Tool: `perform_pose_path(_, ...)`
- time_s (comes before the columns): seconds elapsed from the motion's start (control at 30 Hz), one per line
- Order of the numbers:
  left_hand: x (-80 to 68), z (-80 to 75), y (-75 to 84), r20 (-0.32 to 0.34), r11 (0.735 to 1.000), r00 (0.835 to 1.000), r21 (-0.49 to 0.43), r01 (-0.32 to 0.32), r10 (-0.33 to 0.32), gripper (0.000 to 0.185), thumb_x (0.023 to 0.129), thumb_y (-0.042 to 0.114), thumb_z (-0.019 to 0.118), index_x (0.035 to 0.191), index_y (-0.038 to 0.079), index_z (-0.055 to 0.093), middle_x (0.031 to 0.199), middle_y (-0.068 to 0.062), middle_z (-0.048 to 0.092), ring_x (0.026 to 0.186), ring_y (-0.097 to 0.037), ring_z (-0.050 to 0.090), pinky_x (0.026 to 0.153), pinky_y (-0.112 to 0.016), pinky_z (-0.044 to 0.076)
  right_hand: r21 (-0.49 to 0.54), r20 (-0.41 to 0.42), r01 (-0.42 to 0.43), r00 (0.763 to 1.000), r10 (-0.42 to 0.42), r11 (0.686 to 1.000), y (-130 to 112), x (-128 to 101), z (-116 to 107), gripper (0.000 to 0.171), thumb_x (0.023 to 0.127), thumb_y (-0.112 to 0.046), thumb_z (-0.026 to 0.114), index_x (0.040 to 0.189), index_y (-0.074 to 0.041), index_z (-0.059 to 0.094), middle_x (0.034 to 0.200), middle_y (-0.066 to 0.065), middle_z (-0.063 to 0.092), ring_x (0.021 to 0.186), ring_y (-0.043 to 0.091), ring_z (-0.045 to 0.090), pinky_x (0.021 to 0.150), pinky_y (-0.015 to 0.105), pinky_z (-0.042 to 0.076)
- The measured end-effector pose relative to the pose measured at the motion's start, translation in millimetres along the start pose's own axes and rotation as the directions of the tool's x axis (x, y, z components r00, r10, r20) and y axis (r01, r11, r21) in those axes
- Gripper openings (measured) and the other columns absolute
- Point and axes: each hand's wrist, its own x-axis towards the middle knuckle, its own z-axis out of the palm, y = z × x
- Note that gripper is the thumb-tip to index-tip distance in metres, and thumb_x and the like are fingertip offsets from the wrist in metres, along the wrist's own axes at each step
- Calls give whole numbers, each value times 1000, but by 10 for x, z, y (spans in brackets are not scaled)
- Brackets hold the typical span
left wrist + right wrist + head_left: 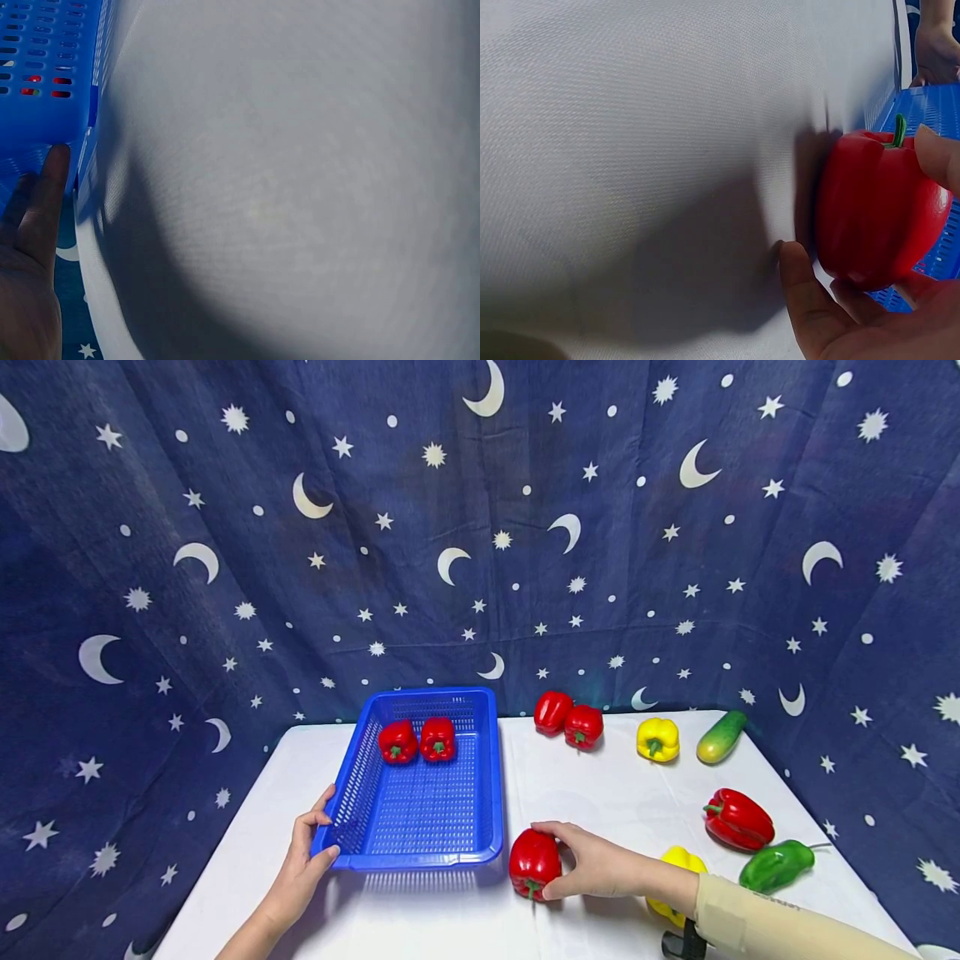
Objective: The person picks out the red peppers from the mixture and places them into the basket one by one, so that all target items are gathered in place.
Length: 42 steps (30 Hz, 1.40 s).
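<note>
At the near left corner of a blue plastic basket (420,862), my left hand (298,868) grips the rim, thumb at the front and fingers along the left side. Two red bell peppers (417,741) sit side by side at the basket's far end. My right hand (592,862) holds another red bell pepper (535,865) between thumb and fingers, just right of the basket's near right corner. Its green stem points toward me. In the right wrist view this held pepper (877,210) is close over the white cloth, with the basket behind it.
Two red peppers (567,720), a yellow pepper (657,740) and a green-yellow cucumber-like vegetable (722,737) lie along the back. At the right are a red pepper (738,820) and a green pepper (777,867). My right forearm partly covers another yellow pepper (684,859). A starry curtain (480,568) hangs behind.
</note>
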Motion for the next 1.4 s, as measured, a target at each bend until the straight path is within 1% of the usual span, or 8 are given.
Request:
perform_pose_path(0.17,8,4,37,3,1000,1000,-4,0,0,36,88,-6,46,116,-5,23,154,-11,9,139,-15,12,98,-11,23,-1,-2,-2,1000,2,1000,4,17,-10,83,67,-41,80,136,-26,38,126,2,45,117,28,42,91,53,40)
perform_pose_path(0.33,15,6,35,6,1000,1000,0,-10,10,36,88,-7,46,116,-5,24,154,-12,9,139,-16,12,99,-11,22,-10,-6,-21,1000,21,1000,3,33,-27,83,66,-40,80,136,-25,39,124,2,46,114,27,44,90,53,41)
perform_pose_path(0.5,11,7,27,4,1000,1000,2,-13,13,36,88,-6,46,116,-4,24,154,-11,9,140,-15,11,99,-11,22,-27,-18,-56,998,55,998,-6,36,-67,84,64,-34,82,136,-26,39,124,4,46,114,29,43,88,53,42)
perform_pose_path(0.73,3,8,25,8,1000,1000,1,-8,8,36,88,-7,45,116,-5,23,154,-10,8,139,-13,12,99,-11,23,-16,-40,-89,995,89,996,1,39,-150,85,62,-25,83,135,-25,39,123,7,45,111,29,42,83,49,47)
perform_pose_path(1.07,-1,8,24,8,1000,1000,6,-9,9,36,88,-6,45,116,-4,23,154,-10,8,139,-13,12,99,-11,23,-25,-111,-116,987,113,993,81,122,-353,85,63,-18,80,137,-21,38,124,8,46,109,27,43,83,47,46)
perform_pose_path(1.2,0,6,13,7,1000,1000,15,-7,7,35,89,-5,46,116,-4,24,154,-10,9,139,-13,12,99,-11,23,-30,-153,-144,979,137,989,106,146,-455,85,63,-16,79,138,-21,38,125,8,46,108,26,44,81,46,48)
perform_pose_path(1.27,-3,5,5,6,1000,1000,19,-5,5,35,88,-5,46,116,-4,24,154,-10,9,139,-13,12,99,-11,23,-25,-169,-162,973,156,986,129,169,-503,86,62,-16,79,138,-22,38,125,8,46,107,26,44,78,44,49)
perform_pose_path(1.4,-4,5,-10,3,1000,1000,9,-6,6,35,88,-6,45,116,-5,23,154,-10,9,139,-13,12,99,-11,23,-5,-187,-194,964,189,981,172,211,-579,86,65,-14,77,140,-22,36,128,11,43,102,26,46,72,39,50)
